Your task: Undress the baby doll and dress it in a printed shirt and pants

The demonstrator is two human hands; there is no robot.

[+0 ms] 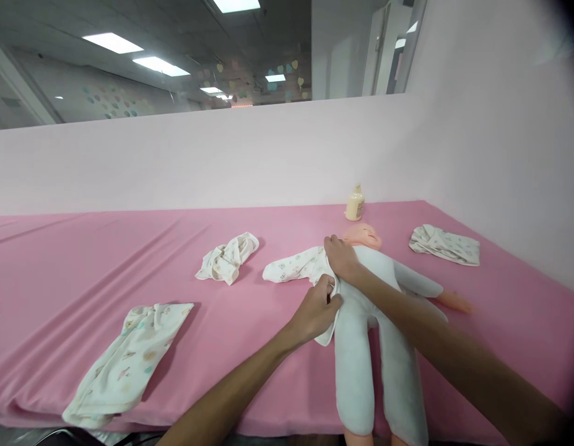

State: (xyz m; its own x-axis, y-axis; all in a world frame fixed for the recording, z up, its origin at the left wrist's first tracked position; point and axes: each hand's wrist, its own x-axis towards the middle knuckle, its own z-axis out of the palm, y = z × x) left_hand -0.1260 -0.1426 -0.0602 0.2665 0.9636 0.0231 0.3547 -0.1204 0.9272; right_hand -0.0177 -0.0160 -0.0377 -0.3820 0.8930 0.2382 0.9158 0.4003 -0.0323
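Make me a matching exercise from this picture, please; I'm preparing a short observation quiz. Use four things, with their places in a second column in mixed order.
Things:
1. lotion bottle
2. folded garment
3. crumpled garment
4. flat garment

Places:
A. near the table's front edge, far left
B. by the back wall, beyond the doll's head
C. right of the doll, near the side wall
D. mid-table, left of the doll's printed sleeve

Pairs: 1-B, 2-C, 3-D, 4-A

Pink table cover (pixel 82 260), white-bodied doll (pixel 374 322), cream printed shirt (pixel 293 267).
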